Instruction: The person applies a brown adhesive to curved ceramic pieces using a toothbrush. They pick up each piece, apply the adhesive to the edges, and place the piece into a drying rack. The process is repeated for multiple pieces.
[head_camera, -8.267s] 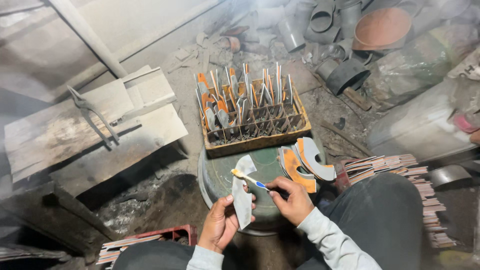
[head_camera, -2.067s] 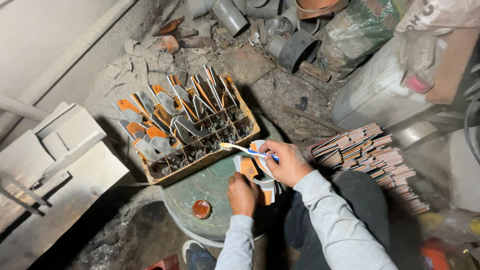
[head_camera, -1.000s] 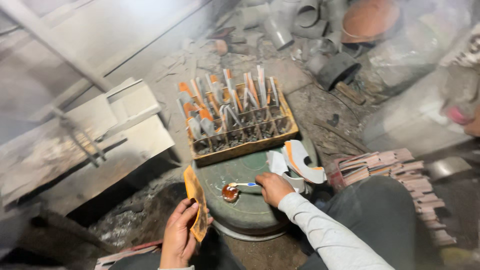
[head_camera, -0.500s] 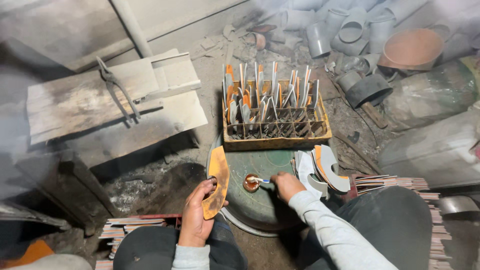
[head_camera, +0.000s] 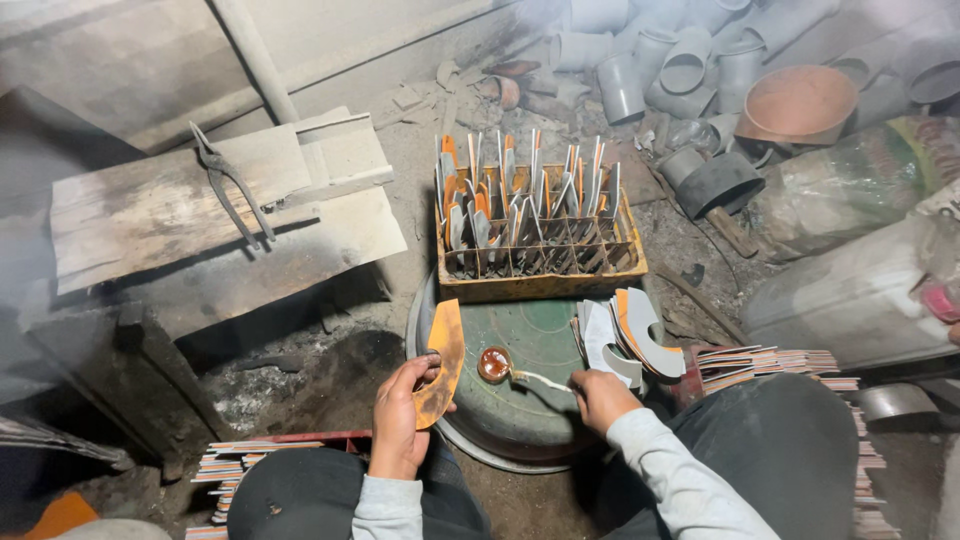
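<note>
Orange coating covers the curved metal piece (head_camera: 441, 362) that your left hand (head_camera: 399, 420) grips by its lower end, fingers wrapped narrow round the edge, just left of the green drum lid (head_camera: 530, 345) that serves as your bench. Your right hand (head_camera: 597, 397) pinches the handle of a small brush (head_camera: 535, 379), whose tip sits in the little round pot of orange paint (head_camera: 493, 364) on the lid. Load the brush lightly there, I'd say, and keep the piece tilted toward you so the wet face stays off your fingers. Uncoated grey and half-coated pieces (head_camera: 625, 335) lean in a stack at the lid's right edge; finished ones stand upright in the slotted wooden crate (head_camera: 540, 285) behind. No labels or signs are legible; a pale plastic jerrycan (head_camera: 860, 295) lies at right, near flat stacked strips (head_camera: 765, 362).
</note>
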